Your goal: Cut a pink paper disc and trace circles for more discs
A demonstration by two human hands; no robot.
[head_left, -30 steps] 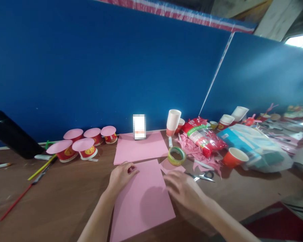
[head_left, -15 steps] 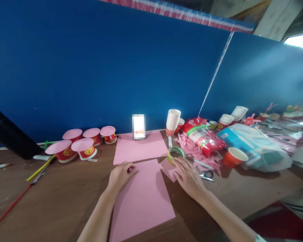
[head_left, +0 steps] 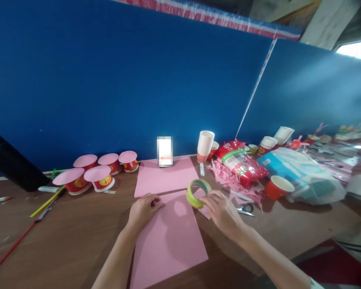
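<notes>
My right hand (head_left: 221, 208) grips a yellow-green tape roll (head_left: 194, 197) by its right edge and holds it tilted over the top right corner of a pink sheet (head_left: 171, 241). The roll's shadow falls on that sheet. At the sheet's upper left edge rests my left hand (head_left: 146, 210), its fingers curled together; whether anything is between them is hidden. A small pink paper piece (head_left: 205, 212) lies partly under my right hand. Behind the sheet is a stack of pink paper (head_left: 165, 178).
Several red cups with pink discs (head_left: 98, 174) stand at the left, near a dark cylinder (head_left: 15, 164) and brushes (head_left: 21, 239). Rightward are stacked white cups (head_left: 205, 144), a red packet (head_left: 242, 160), scissors (head_left: 246, 209), an orange cup (head_left: 279, 188) and a plastic bag (head_left: 315, 180).
The tape roll has been lifted off the table and moved left by my right hand, now over the pink sheet. My left hand has stayed in place.
</notes>
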